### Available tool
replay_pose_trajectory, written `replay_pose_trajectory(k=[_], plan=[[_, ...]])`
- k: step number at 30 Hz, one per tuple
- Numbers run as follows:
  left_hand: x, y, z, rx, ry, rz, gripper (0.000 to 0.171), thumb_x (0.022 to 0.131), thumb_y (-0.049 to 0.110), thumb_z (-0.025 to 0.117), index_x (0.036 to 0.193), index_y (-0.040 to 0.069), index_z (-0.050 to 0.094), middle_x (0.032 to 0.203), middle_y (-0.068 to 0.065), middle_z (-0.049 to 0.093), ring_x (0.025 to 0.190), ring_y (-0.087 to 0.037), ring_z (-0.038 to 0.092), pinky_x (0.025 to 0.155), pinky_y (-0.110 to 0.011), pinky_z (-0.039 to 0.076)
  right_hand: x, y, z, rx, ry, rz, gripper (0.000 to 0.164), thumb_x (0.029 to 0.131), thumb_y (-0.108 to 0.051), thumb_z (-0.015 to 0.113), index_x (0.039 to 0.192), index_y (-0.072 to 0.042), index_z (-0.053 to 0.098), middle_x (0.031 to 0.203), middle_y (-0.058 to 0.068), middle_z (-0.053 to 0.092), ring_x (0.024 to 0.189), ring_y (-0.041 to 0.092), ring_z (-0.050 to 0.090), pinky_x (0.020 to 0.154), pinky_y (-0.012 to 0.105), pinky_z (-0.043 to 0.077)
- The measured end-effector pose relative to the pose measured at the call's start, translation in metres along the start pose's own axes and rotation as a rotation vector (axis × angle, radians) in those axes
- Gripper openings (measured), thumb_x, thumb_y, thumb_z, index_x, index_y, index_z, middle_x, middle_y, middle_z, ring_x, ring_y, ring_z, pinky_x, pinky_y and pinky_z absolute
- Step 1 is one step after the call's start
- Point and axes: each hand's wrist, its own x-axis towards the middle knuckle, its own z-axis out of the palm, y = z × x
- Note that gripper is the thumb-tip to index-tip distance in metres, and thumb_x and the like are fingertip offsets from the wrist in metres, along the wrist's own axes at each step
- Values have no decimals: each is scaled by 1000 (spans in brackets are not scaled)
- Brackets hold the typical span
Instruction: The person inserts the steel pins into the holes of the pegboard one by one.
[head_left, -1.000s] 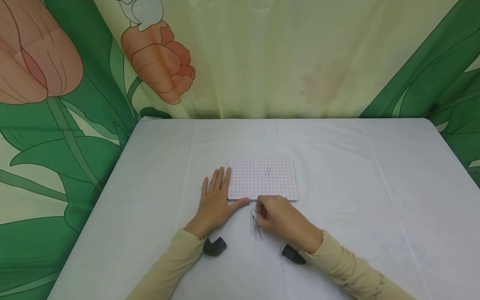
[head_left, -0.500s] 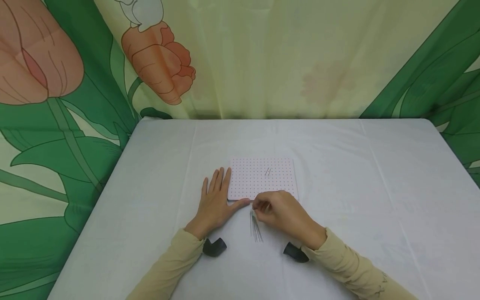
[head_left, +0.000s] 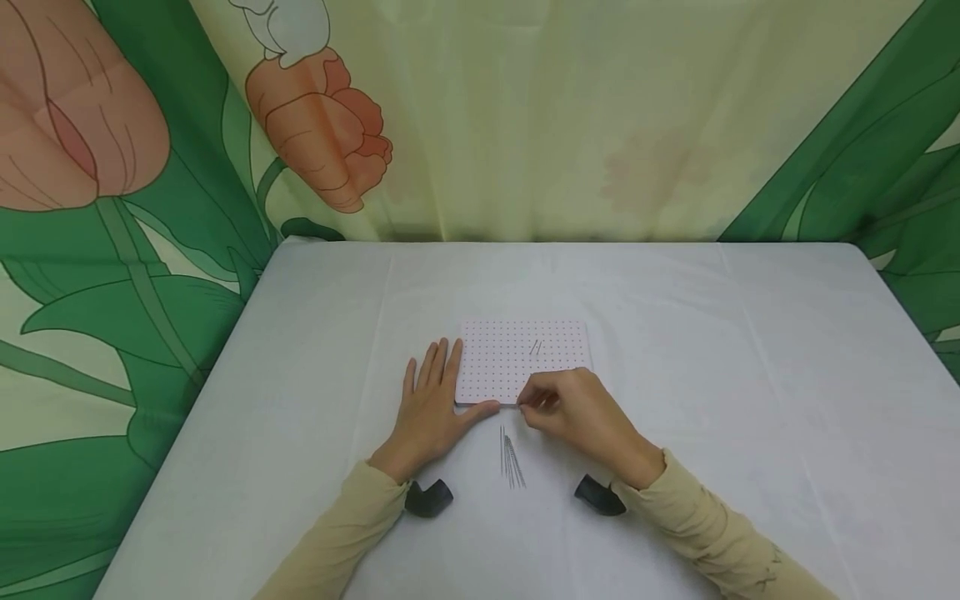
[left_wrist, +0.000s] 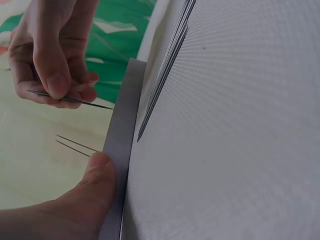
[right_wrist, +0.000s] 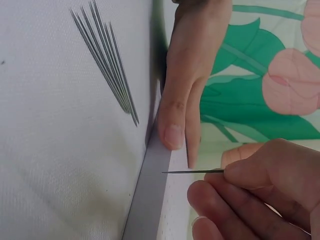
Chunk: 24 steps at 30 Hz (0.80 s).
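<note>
A flat white pegboard [head_left: 487, 367] dotted with rows of small holes lies on the table. Two thin metal needles [head_left: 535, 347] stand up from its back part, leaning slightly. My left hand [head_left: 431, 408] steadies the board, fingers straight along its left side and thumb on the front edge. Between thumb and fingertips my right hand [head_left: 573, 412] pinches one metal needle [right_wrist: 192, 171], pointed at its visible tip. That hand is over the board's front right, and the tip is close to the front edge in the left wrist view. Several more needles [head_left: 512, 462] lie bundled in front of the board.
A white cloth [head_left: 675, 333] covers the table. Black wrist-worn pieces [head_left: 429, 498] sit by both sleeves, lying near the needle bundle's two sides. Behind the table's far edge hangs a curtain [head_left: 525, 125] printed with flowers and leaves.
My right hand has moved up and right, from the needle bundle to the board's front edge, carrying one needle. The left hand and the board have stayed in place.
</note>
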Motion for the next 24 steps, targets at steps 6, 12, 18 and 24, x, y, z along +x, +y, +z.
replay_pose_trajectory(k=[6,12,18,24], plan=[[0,0,0,-1,0,1,106,86,70,58,160,11,10,167,-15,10,154,-31,4,122,-55,-2,3,6,-5,7,41,21,12,79,0,72,82,-10,76,79,-7,73,69,4,65,66,23,56],[1,-1,-1,6,2,2,106,86,70,57,161,12,9,167,-14,9,155,-30,3,122,-54,-2,7,15,-10,23,82,50,11,81,0,72,82,-10,76,80,-4,74,70,5,65,65,24,56],[1,-1,-2,0,8,5,106,86,70,57,161,12,10,167,-14,9,155,-30,3,122,-54,-2,9,20,-14,37,140,52,10,82,1,71,83,-8,76,81,-1,74,71,7,67,68,27,57],[0,-1,-1,-1,-6,5,106,86,71,57,161,12,8,167,-13,8,155,-30,3,122,-54,-2,12,27,-18,36,203,46,8,83,1,72,84,-6,76,82,2,75,72,11,70,69,29,59]])
